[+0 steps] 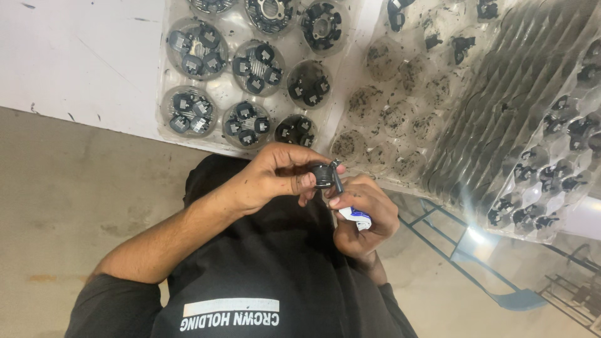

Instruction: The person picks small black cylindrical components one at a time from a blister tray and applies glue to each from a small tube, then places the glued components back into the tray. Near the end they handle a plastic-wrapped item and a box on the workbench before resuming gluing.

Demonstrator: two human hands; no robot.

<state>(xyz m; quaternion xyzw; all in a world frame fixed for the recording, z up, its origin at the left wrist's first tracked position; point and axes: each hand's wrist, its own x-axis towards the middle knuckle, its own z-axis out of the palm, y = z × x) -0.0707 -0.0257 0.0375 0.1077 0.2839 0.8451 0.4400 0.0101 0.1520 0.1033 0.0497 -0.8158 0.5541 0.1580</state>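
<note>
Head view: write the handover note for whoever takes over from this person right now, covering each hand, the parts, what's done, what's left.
Left hand: pinches a small round black plastic part between thumb and fingers.
Right hand: grips a thin dark tool with a blue-and-white handle, tip against the part.
Parts: clear plastic blister tray on the white table holds round pockets of black clip pieces; the middle clear tray has mostly bare pockets with dark residue; a third clear tray at the far right holds more black pieces.
Done: cannot tell which pockets are finished.
Left: the part in hand is not yet set down.
</note>
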